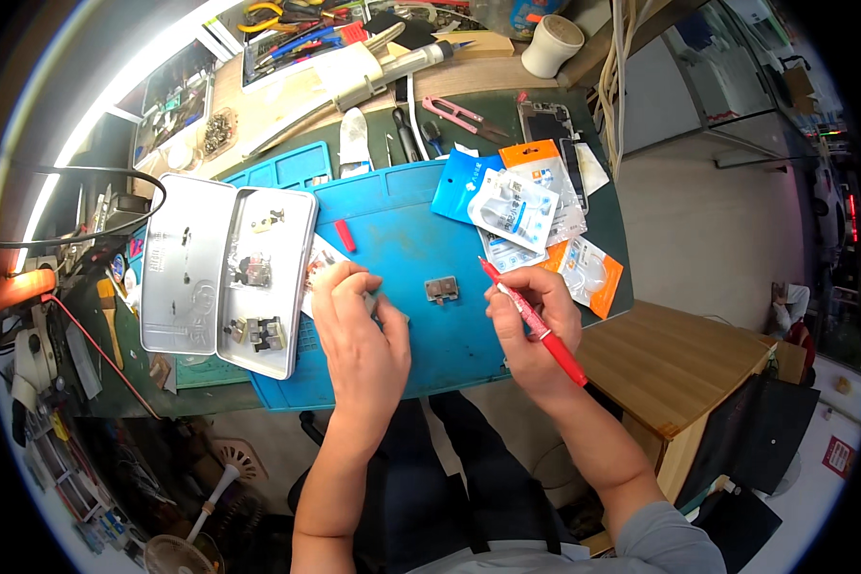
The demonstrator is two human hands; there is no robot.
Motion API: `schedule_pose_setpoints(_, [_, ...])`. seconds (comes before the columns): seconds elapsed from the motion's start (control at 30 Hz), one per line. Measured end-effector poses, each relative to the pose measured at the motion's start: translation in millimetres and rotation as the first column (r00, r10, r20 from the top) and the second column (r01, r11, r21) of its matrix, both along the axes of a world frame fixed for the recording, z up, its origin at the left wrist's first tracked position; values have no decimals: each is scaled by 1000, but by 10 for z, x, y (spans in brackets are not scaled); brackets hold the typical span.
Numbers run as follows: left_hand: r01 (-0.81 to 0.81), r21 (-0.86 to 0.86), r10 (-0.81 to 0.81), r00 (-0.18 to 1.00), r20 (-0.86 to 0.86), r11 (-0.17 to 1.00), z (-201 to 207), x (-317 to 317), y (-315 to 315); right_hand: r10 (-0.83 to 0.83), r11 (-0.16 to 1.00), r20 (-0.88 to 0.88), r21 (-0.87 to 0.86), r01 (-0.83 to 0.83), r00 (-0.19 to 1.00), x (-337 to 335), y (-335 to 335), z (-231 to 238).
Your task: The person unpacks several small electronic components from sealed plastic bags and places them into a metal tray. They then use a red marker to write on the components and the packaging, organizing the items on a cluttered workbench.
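- Pen, red and slim, slants through the right hand, thumb and fingers closed around its barrel, tip toward 11 o'clock.
- Metal part, small and roughly rectangular, lies on the blue mat, with the pen's tip apart from it at 2 o'clock.
- Left hand, fingers curled, is near the part at 8 o'clock; whether it pinches anything cannot be told.
- Light, stiff and perhaps slick, the pen looks best held on the barrel's forward half.
- Likely light and rigid, the small part would suit a fingertip pinch on its edges at 3 and 9 o'clock, sparing its brownish face.
- Around the part: metal tin at 9 o'clock, red cap-like piece at 10, white packet toward 2.
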State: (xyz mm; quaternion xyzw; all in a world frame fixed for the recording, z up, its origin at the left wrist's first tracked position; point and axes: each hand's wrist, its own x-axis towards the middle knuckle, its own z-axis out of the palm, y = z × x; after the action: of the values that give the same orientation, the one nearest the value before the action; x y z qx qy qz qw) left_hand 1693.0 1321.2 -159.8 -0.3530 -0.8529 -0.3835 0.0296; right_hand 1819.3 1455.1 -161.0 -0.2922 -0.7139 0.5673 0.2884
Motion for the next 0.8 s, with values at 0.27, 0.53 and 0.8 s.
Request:
schedule_pose_setpoints(0.27, [119,27,-120,993,20,993,3,-105,102,-9,998,-90,57,14,996,6,50,19])
schedule_pose_setpoints(0.53, [171,-63,-178,976,-126,983,-37,-146,67,71,990,-10,-118,-72,997,56,45,38])
schedule_pose_setpoints(0.8, [119,-102,-132,983,-127,988,-101,44,9,124,971,-37,212,-114,992,-217,88,-117])
